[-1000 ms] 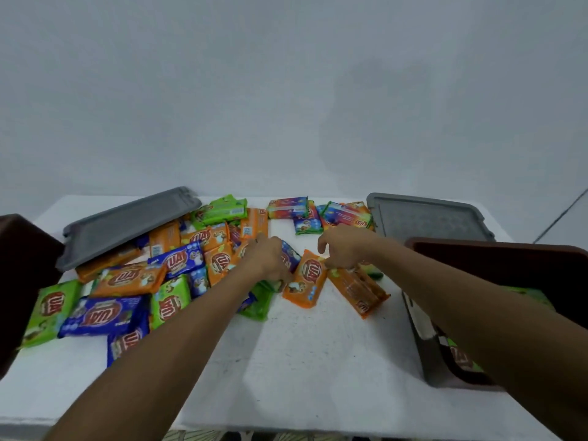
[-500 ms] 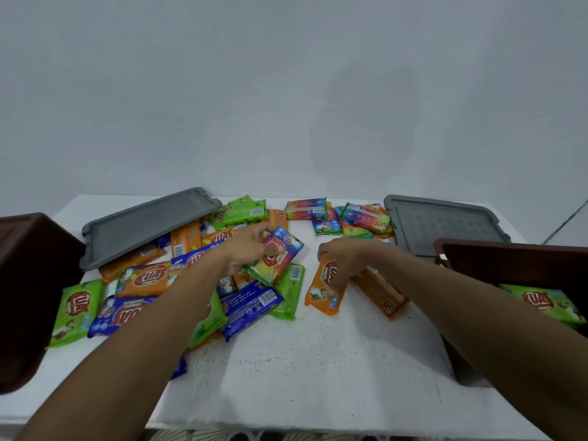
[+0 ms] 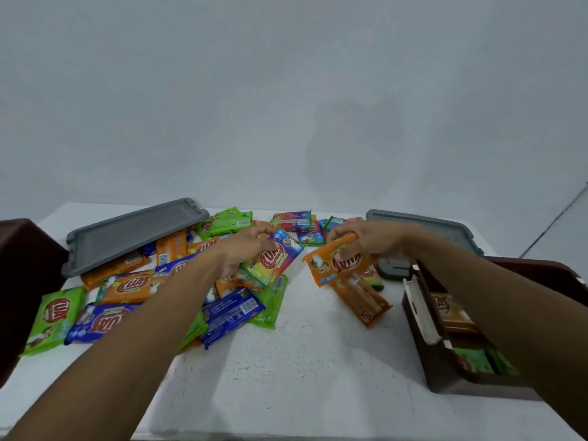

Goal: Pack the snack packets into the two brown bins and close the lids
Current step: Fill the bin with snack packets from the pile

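Observation:
My left hand [image 3: 242, 249] grips a rainbow-coloured snack packet [image 3: 274, 259], raised a little above the pile. My right hand [image 3: 370, 240] holds an orange snack packet [image 3: 337, 264] lifted off the white table [image 3: 302, 370]. Several more packets, green, blue and orange, lie scattered across the table's left and middle. One brown bin [image 3: 445, 374] stands open at the right with a few packets inside, partly hidden by my right forearm. The other brown bin [image 3: 22, 281] shows only its side at the left edge.
A grey lid [image 3: 127, 233] leans on packets at the back left. A second grey lid [image 3: 445, 230] lies behind the right bin. Another orange packet [image 3: 362, 300] rests on the table below my right hand. A plain wall rises behind the table.
Both hands have lifted their packets off the table. The orange packet has risen and tilted flat in my right hand; the rainbow packet has been pulled free of the pile by my left.

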